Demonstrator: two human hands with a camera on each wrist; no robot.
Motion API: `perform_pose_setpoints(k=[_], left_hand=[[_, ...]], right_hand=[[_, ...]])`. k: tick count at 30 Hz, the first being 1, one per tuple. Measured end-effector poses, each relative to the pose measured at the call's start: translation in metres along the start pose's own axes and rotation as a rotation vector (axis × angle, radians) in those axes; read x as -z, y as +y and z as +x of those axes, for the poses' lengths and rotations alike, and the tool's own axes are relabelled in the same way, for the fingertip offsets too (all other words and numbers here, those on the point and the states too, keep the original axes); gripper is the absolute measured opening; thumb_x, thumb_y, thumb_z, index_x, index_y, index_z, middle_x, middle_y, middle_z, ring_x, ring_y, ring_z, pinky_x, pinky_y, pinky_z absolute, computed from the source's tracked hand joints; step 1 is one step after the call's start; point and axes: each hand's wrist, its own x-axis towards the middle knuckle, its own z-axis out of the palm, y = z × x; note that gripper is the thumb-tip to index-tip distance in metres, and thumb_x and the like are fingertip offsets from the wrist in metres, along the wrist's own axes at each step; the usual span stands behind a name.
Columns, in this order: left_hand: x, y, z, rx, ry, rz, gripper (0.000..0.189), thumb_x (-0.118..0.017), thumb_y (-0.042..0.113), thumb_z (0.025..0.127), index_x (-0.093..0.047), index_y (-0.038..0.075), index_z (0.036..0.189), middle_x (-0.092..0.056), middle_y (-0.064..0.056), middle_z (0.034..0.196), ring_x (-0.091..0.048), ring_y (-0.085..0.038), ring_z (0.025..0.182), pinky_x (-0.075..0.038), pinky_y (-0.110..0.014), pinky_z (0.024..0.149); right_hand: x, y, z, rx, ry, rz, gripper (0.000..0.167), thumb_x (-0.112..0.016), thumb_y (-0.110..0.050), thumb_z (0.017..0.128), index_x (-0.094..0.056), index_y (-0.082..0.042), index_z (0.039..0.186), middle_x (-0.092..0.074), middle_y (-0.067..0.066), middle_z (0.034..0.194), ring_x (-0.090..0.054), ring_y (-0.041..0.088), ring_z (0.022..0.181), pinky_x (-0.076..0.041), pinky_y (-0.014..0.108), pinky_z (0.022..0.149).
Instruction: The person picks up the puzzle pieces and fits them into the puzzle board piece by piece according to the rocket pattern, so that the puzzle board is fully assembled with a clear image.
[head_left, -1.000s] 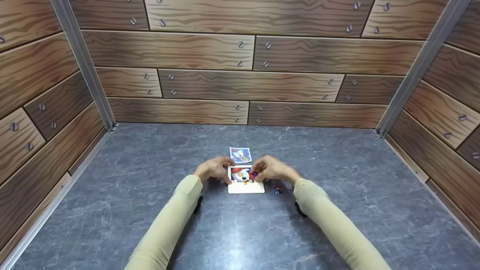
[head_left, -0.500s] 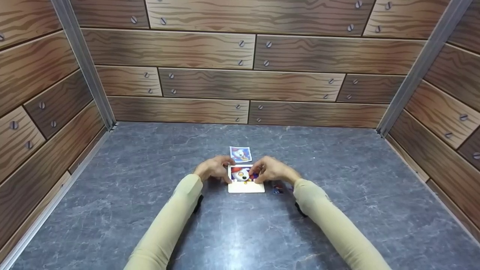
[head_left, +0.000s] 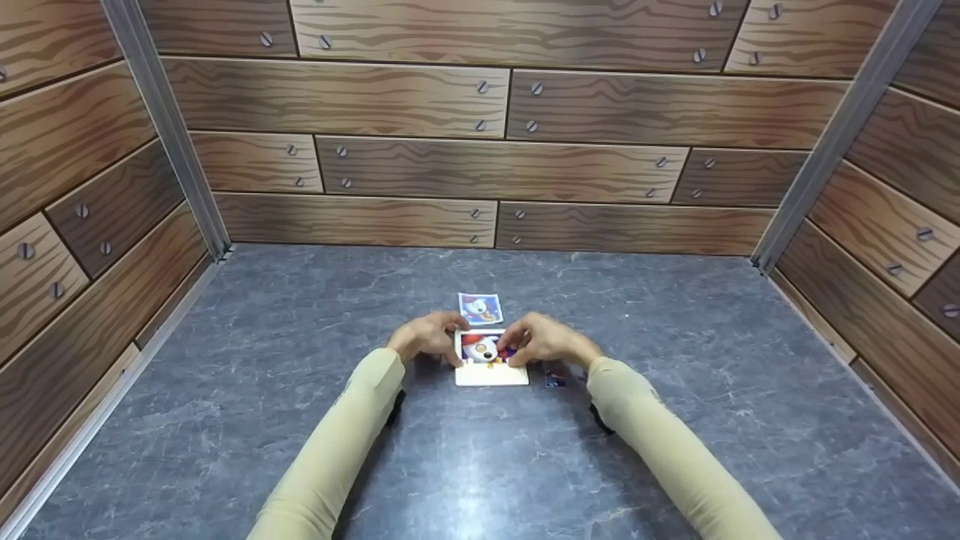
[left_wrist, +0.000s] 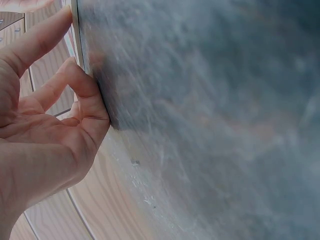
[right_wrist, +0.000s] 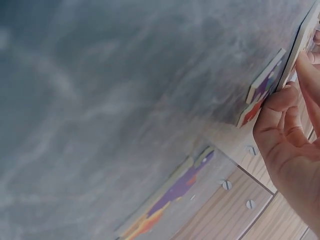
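In the head view, a cream puzzle board lies on the table, its upper part filled with a white cartoon dog picture and its lower strip bare. My left hand grips the board's left edge, thumb low on the frame and a finger near the top corner. At the right side of the picture, my right hand pinches a red and purple puzzle piece between thumb and fingertips, right over the board. Part of that piece is hidden by the fingers. The left wrist view shows bent fingers against the board's side.
A printed picture card of the same dog lies just beyond the board. Loose puzzle pieces lie on the grey table beside the right hand; the right wrist view shows a long purple and orange piece. Wood-patterned walls enclose the table.
The red and purple piece, more visible and tilted a second ago, now sits lower under my right fingers. The left hand and the board have hardly moved.
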Motion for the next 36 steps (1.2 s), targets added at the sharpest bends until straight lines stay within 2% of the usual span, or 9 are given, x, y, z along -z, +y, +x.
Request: perform_pose_setpoints(k=[4,7,11,14,20,28,32,36], left_hand=[[-0.001,-0.001,-0.001,-0.020,-0.004,-0.001,0.064,-0.082,0.001,0.069,-0.058,0.009,0.128,-0.053,-0.018,0.139,-0.055,-0.026,0.114,-0.046,-0.036,0.099],[-0.001,-0.002,-0.001,-0.020,-0.009,-0.009,0.064,-0.081,0.000,0.070,-0.058,0.008,0.129,-0.053,-0.018,0.139,-0.058,-0.022,0.100,-0.051,-0.031,0.087],[0.000,0.000,-0.001,0.014,-0.017,-0.025,0.064,-0.081,-0.001,0.071,-0.058,0.010,0.130,-0.052,-0.018,0.140,-0.056,-0.016,0.080,-0.048,-0.024,0.069],[0.001,0.001,-0.001,0.038,-0.025,-0.036,0.063,-0.080,0.000,0.073,-0.057,0.012,0.131,-0.050,-0.017,0.142,-0.054,-0.014,0.075,-0.046,-0.022,0.064],[0.001,0.003,0.001,0.049,-0.024,-0.022,0.061,-0.081,0.001,0.074,-0.058,0.014,0.129,-0.050,-0.015,0.142,-0.053,-0.015,0.081,-0.045,-0.023,0.068],[0.001,0.003,0.003,0.058,-0.027,-0.027,0.063,-0.081,0.001,0.073,-0.058,0.014,0.130,-0.048,-0.016,0.144,-0.053,-0.015,0.082,-0.045,-0.024,0.070],[0.001,0.001,0.003,0.045,-0.028,-0.034,0.064,-0.081,0.000,0.073,-0.058,0.013,0.131,-0.049,-0.017,0.144,-0.054,-0.016,0.084,-0.046,-0.024,0.071],[0.001,0.000,0.002,0.043,-0.026,-0.029,0.064,-0.081,0.000,0.072,-0.058,0.013,0.130,-0.049,-0.017,0.143,-0.055,-0.018,0.090,-0.048,-0.028,0.079]], right_hand=[[0.004,0.002,-0.005,0.035,-0.036,0.063,0.033,-0.076,0.002,0.077,-0.071,0.003,0.109,-0.067,0.019,0.094,-0.055,0.010,0.079,-0.046,0.021,0.067],[0.009,0.004,-0.010,0.029,-0.061,0.094,0.033,-0.075,0.001,0.079,-0.070,0.004,0.111,-0.068,0.020,0.096,-0.057,0.011,0.080,-0.048,0.021,0.068],[0.017,0.007,-0.017,-0.003,-0.064,0.099,0.031,-0.074,0.000,0.082,-0.070,0.003,0.112,-0.071,0.018,0.100,-0.062,0.010,0.083,-0.052,0.023,0.071],[0.024,0.011,-0.022,-0.018,-0.061,0.085,0.030,-0.074,-0.002,0.082,-0.070,0.003,0.111,-0.073,0.017,0.101,-0.065,0.009,0.083,-0.054,0.022,0.073],[0.035,0.021,-0.035,-0.033,-0.110,0.044,0.030,-0.077,-0.003,0.079,-0.071,0.002,0.108,-0.073,0.015,0.095,-0.062,0.006,0.078,-0.052,0.020,0.069],[0.038,0.026,-0.041,-0.027,-0.227,-0.060,0.031,-0.082,-0.005,0.076,-0.071,-0.001,0.104,-0.070,0.011,0.105,-0.056,0.011,0.081,-0.048,0.021,0.073],[0.035,0.027,-0.041,-0.021,-0.251,-0.081,0.031,-0.084,-0.004,0.073,-0.071,-0.002,0.101,-0.067,0.007,0.097,-0.052,0.012,0.078,-0.044,0.022,0.070],[0.031,0.027,-0.042,-0.018,-0.238,-0.105,0.031,-0.085,-0.005,0.071,-0.070,-0.003,0.098,-0.062,0.003,0.093,-0.050,0.013,0.078,-0.042,0.022,0.070]])
